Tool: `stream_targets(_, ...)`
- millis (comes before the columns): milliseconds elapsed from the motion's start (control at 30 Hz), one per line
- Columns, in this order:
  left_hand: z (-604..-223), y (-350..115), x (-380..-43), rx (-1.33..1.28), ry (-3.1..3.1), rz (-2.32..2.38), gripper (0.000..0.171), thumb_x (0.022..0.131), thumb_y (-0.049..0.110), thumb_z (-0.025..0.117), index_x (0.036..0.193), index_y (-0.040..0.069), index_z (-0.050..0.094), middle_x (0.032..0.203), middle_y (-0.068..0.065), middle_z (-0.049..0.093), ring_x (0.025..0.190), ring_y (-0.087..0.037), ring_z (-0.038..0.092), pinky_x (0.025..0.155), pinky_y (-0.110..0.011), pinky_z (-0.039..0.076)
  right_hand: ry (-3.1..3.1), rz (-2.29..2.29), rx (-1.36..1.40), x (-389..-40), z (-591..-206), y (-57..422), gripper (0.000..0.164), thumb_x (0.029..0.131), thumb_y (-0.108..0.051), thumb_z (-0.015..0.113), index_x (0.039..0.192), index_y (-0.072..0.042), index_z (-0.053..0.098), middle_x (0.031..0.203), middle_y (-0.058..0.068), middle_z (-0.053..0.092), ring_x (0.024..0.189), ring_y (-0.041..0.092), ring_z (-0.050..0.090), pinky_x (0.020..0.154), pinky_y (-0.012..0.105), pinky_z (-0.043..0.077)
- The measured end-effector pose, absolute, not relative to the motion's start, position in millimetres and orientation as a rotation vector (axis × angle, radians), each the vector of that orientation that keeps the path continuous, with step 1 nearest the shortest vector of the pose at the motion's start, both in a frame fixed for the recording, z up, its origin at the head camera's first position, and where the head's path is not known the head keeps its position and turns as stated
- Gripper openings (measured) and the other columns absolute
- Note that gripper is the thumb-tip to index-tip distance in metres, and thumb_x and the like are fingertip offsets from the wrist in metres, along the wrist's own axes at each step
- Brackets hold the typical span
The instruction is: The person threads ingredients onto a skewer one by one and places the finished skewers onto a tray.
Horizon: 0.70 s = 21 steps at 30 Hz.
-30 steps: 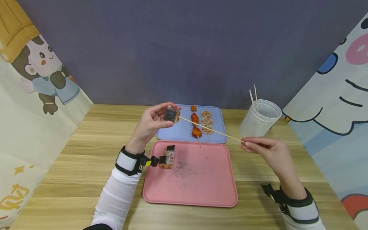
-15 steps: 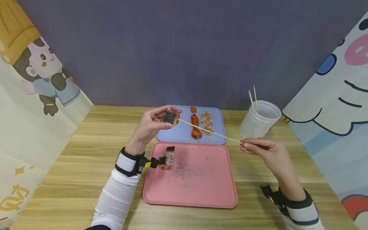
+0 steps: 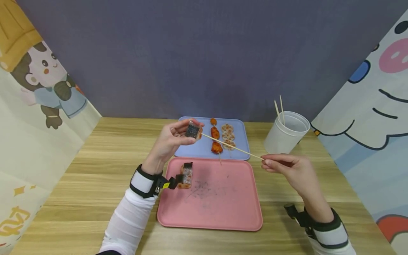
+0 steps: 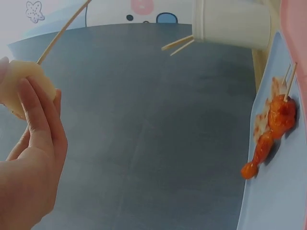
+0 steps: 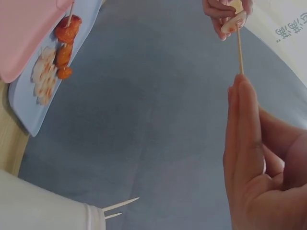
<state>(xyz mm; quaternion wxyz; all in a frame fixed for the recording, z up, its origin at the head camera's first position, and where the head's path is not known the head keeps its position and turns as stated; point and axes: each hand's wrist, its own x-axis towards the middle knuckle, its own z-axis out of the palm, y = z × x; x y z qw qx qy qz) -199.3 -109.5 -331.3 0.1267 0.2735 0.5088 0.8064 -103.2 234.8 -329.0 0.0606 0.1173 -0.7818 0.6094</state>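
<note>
My left hand (image 3: 165, 141) grips a pale, browned rice cake (image 3: 193, 130) with a black seaweed strip, above the blue tray. In the left wrist view the pale side of this cake (image 4: 29, 86) faces the camera. My right hand (image 3: 291, 171) pinches a thin bamboo skewer (image 3: 232, 147) near its right end. The skewer's other end meets the cake; how deep it sits in there is hidden. In the right wrist view the skewer (image 5: 240, 52) runs from my right fingertips to the cake. More seaweed-wrapped rice cakes (image 3: 187, 174) lie on the pink tray's left side.
The pink tray (image 3: 210, 221) lies in front of the blue tray (image 3: 243, 131). On the blue one are a skewer of orange-red meat pieces (image 3: 215, 133) and a skewer of lotus root slices (image 3: 228, 136). A white tub (image 3: 283, 136) at right holds two skewers.
The hands have come closer together, the left going slightly right and the right slightly left. Less of the skewer shows between the rice cake and my right fingers.
</note>
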Motion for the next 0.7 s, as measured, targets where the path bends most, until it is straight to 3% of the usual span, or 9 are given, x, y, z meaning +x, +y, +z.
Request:
stream_targets(300, -331.9, -107.5, -198.4, 0.801, 1.493, 2.347, 0.053, 0.076, -0.006, 0.072, 0.126, -0.003, 0.056, 0.117, -0.005, 0.067, 0.107, -0.019, 0.062, 0.084, -0.027, 0.053, -2.368, 1.846, 0.321, -104.6, -327.8, 233.1, 0.025, 0.087, 0.001, 0.064, 0.102, 0.021, 0.063, 0.086, -0.002, 0.074, 0.076, 0.014, 0.072, 0.066, 0.032, 0.057)
stream_targets(700, -333.7, -107.3, -199.3, 0.823, 1.475, 2.349, 0.043, 0.079, 0.000, 0.073, 0.120, 0.003, 0.061, 0.116, -0.007, 0.068, 0.111, -0.020, 0.061, 0.088, -0.026, 0.051, -2.340, 1.880, 0.297, -103.4, -326.7, 229.1, 0.024, 0.086, 0.002, 0.065, 0.100, 0.021, 0.063, 0.084, -0.001, 0.074, 0.074, 0.015, 0.072, 0.066, 0.032, 0.057)
